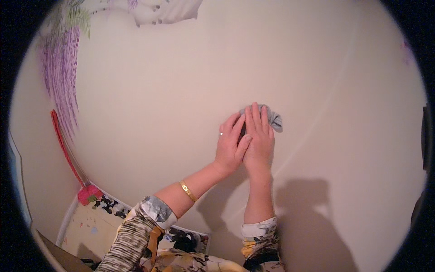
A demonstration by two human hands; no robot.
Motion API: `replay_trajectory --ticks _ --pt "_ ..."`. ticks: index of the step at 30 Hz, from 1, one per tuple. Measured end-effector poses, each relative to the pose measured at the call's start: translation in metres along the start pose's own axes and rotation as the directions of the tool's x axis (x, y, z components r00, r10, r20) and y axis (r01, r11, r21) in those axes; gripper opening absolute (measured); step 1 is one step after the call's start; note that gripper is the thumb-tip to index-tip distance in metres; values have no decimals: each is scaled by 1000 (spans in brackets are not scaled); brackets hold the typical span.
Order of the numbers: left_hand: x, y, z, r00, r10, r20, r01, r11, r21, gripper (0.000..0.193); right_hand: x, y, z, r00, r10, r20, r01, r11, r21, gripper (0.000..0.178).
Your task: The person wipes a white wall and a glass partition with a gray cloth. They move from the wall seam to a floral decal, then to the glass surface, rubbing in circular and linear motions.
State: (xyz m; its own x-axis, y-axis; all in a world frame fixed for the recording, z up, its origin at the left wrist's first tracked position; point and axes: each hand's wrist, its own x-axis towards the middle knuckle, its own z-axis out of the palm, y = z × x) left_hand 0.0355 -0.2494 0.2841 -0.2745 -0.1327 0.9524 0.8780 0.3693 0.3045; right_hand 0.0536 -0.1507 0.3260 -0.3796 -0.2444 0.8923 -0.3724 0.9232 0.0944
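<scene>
A crumpled grey cloth point(275, 121) lies against the pale wall point(181, 81), near the middle of the view. My right hand point(259, 140) holds it to the wall, fingers long and nearly flat over it, with a loose end sticking out at the right. Close beside it, my left hand point(230, 143) rests with its fingers apart and slightly bent at the cloth's left edge. Its thumb reaches across to the right hand. A dark patch shows between the two hands; I cannot tell whether it is cloth or shadow.
Purple hanging flowers point(61, 77) are painted on the wall at the left. Below them a red-handled broom point(86, 192) leans in the corner. A paint-spotted pale surface point(84, 226) with dark patches lies low at the left. Dark objects point(427, 136) stand at the right edge.
</scene>
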Motion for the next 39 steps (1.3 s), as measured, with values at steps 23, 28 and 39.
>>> replay_trajectory --ticks 23,28,39 --pt "-1 -28 18 984 153 92 -177 889 422 60 16 94 13 788 20 -615 -100 990 -97 39" --pt "22 -14 60 937 306 170 -349 819 456 56 15 93 18 807 32 -590 -74 996 -47 34" --pt "83 -29 1 809 492 321 -587 671 452 55 14 94 19 776 18 -630 -62 997 -48 33"
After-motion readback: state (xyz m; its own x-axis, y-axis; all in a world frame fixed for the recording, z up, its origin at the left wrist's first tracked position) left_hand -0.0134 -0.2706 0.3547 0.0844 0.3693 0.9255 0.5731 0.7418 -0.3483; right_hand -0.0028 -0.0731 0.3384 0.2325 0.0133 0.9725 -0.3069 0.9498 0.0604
